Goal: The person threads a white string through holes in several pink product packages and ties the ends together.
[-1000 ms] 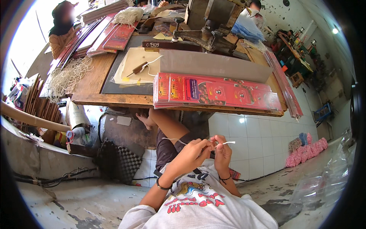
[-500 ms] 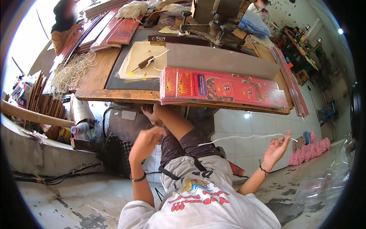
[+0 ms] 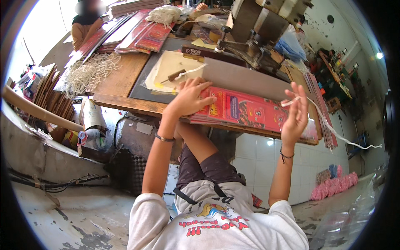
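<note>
My left hand (image 3: 188,98) lies on the left end of a stack of red printed cardboard sheets (image 3: 250,110), fingers spread and not gripping. Above the right end of the stack my right hand (image 3: 295,116) is raised. A white cord (image 3: 354,143) is held between its fingers; one short end shows by the fingers, and the long end trails off to the right. Beyond my left hand lies an awl (image 3: 175,75) with a wooden handle, and a piece of white cord rests by it. A plain grey-brown board (image 3: 246,75) lies behind the red stack.
A heavy metal press (image 3: 246,50) stands at the back of the wooden table (image 3: 114,81). Tangled cords (image 3: 89,75) and more red sheets (image 3: 154,37) lie at the left. A person (image 3: 85,27) sits at the far left. Pink bundles (image 3: 333,186) lie on the floor.
Both hands have moved up and forward from near my lap to the table. My left hand has come down on the red stack. The cord in my right hand now trails rightward.
</note>
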`<move>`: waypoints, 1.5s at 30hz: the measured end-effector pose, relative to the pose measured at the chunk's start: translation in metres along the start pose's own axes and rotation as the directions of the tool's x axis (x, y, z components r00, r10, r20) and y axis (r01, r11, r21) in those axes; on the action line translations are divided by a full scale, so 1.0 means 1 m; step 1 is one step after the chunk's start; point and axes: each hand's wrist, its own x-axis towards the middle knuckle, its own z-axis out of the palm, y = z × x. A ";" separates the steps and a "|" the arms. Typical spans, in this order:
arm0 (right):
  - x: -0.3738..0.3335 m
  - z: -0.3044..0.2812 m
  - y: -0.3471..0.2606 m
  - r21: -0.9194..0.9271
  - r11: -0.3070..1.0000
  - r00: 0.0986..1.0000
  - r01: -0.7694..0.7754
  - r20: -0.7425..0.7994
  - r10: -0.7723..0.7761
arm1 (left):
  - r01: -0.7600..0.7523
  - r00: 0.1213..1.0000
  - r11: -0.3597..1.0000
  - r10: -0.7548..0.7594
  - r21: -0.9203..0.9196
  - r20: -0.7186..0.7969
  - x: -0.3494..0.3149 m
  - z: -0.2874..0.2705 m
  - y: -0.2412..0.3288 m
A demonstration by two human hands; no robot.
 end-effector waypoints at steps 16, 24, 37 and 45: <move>-0.008 0.107 0.050 -0.163 0.941 0.743 -0.298 0.579 0.336 | 0.054 0.998 0.998 -0.055 -0.023 -0.043 -0.006 -0.004 0.010; -0.009 0.097 0.047 -0.114 0.912 0.704 -0.395 0.599 0.380 | 0.165 0.962 0.942 -0.219 0.291 0.161 -0.008 -0.012 0.056; -0.014 0.092 0.050 0.132 0.897 0.801 -0.423 0.516 0.302 | -0.032 0.999 0.898 0.031 0.439 0.008 -0.049 0.000 0.085; 0.009 0.060 0.027 -0.041 0.970 0.821 -0.239 0.525 0.224 | -0.140 0.965 0.947 0.196 0.288 -0.174 -0.043 0.017 0.098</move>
